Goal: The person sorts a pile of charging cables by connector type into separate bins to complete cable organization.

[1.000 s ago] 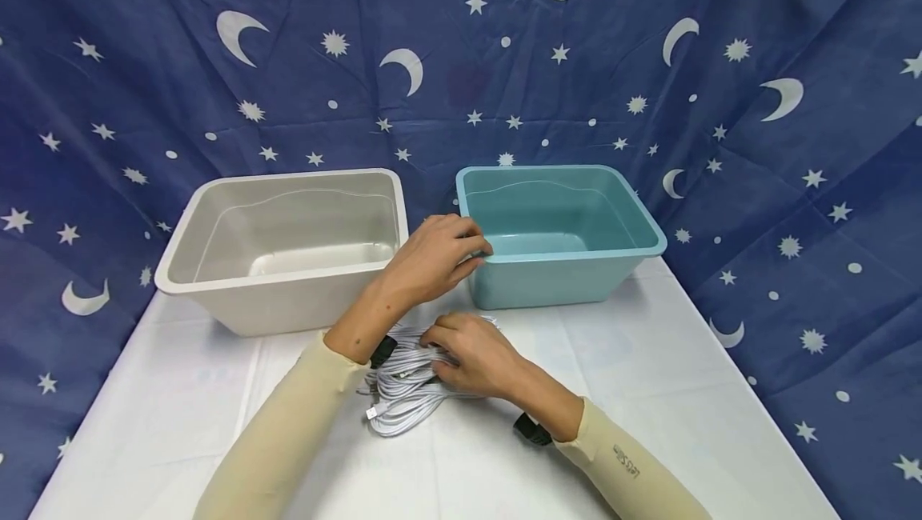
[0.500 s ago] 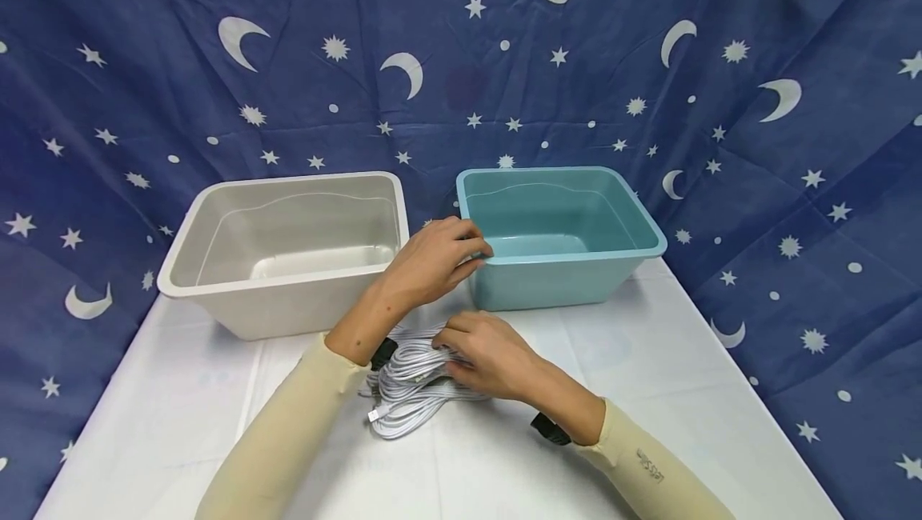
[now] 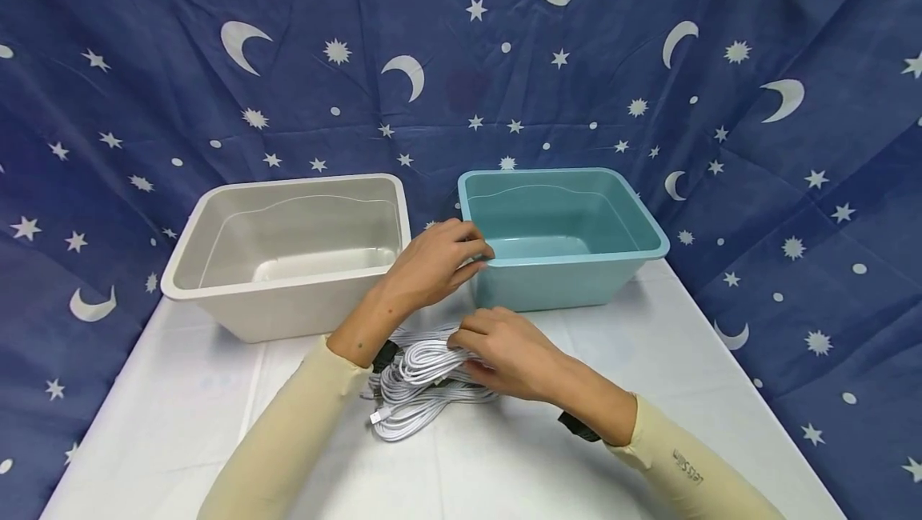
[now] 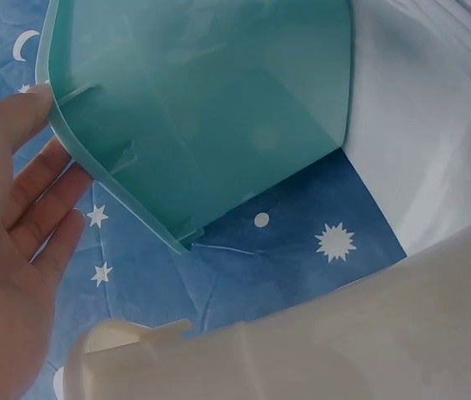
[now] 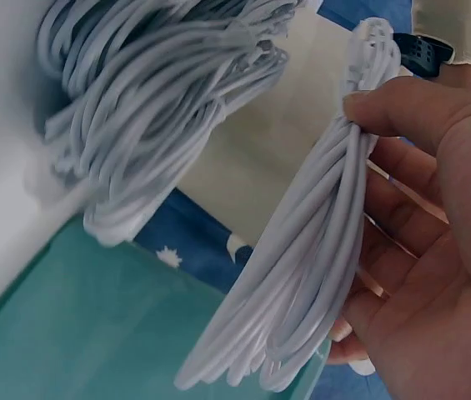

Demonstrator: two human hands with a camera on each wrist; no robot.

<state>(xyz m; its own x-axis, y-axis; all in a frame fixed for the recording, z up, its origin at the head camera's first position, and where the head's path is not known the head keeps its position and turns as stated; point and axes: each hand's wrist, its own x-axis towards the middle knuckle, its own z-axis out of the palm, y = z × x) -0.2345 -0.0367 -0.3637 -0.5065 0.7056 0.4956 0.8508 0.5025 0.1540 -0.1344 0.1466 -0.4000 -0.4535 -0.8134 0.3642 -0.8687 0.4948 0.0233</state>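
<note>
My left hand is at the near left corner of the teal bin. In the left wrist view, the thumb and fingers of that hand pinch the bin's rim. My right hand pinches a coiled bundle of white cable between thumb and fingers. That bundle hangs just above a pile of similar white cables, with a USB plug sticking out at the pile's left. The right wrist view shows the held bundle apart from the other coils.
A pale grey bin stands to the left of the teal one, with nothing seen inside either. Both rest on a white-covered table. Behind them hangs a blue curtain printed with moons and stars.
My right hand has moved to the right and drawn a cable bundle up from the pile, so more of the coil shows. The left hand has stayed on the teal rim.
</note>
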